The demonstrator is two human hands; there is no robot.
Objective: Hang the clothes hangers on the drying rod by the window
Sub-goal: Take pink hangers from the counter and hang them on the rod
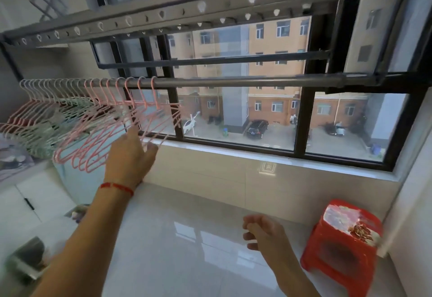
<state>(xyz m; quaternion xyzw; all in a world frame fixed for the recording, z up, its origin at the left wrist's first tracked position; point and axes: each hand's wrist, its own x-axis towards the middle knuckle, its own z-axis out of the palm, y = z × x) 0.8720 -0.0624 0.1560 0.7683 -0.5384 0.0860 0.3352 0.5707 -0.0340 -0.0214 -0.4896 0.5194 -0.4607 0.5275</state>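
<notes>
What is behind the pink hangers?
Behind the pink hangers is the window, showing a white car and brick buildings outside. Further left, green hangers crowd the rod and hide whatever lies behind them.

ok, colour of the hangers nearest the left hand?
Pink hangers, hooked on the drying rod just above the left hand. Only the head view shows them.

left hand (131,156) raised, right hand (264,231) loosely curled

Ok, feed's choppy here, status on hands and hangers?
Left hand open, touching pink hangers on rod. Right hand empty. Nothing blocking.
</notes>
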